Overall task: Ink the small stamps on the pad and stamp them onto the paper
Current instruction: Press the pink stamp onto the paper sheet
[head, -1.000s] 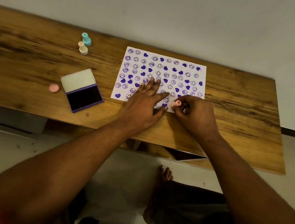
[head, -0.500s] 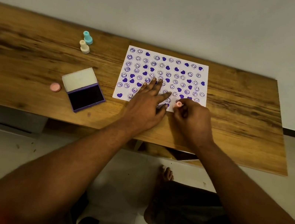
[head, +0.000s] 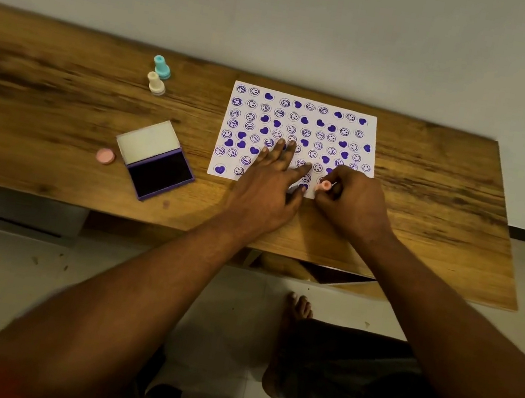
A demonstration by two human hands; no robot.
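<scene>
Pink stamp (head: 325, 185): I see it pinched in my right hand (head: 353, 207), at the paper's 6 o'clock edge; its face is hidden, so I cannot tell whether it touches.
Left hand (head: 270, 186): fingers spread flat on the paper (head: 297, 140), covering several prints.
Paper: nearly filled with purple hearts and smileys.
Ink pad (head: 156, 160): at 9 o'clock of the paper, lid open, dark pad exposed.
Pink cap (head: 105, 156): just left of the pad.
Teal stamp (head: 162, 67), cream stamp (head: 156, 83): upright at 10 o'clock on the table (head: 45, 100).
</scene>
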